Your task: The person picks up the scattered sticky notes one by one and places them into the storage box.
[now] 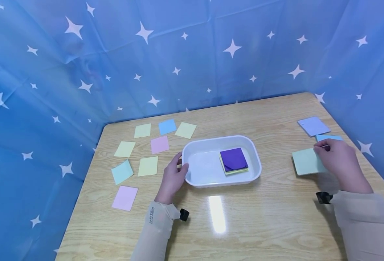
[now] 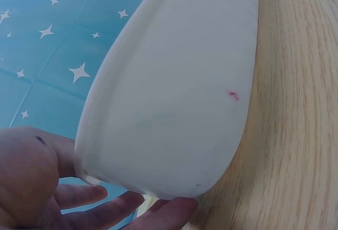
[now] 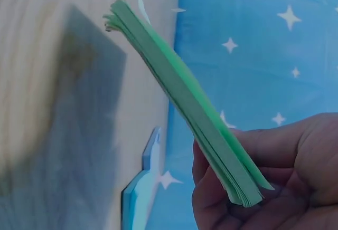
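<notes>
My right hand pinches a pale green pad of sticky notes by its near right edge. Seen edge-on in the right wrist view, the pad is a thick stack held off the table, with its top sheet lifting a little. At the middle of the table, my left hand holds the left end of a white plastic tray. Its fingers lie against the tray's end wall in the left wrist view. Inside the tray, a purple sticky-note pad rests on a yellow pad, toward the right.
Near the right edge lie a lavender pad and a blue pad, partly behind my right hand. Several single notes are spread on the left, among them a pink note and a purple note. A starry blue curtain borders the table.
</notes>
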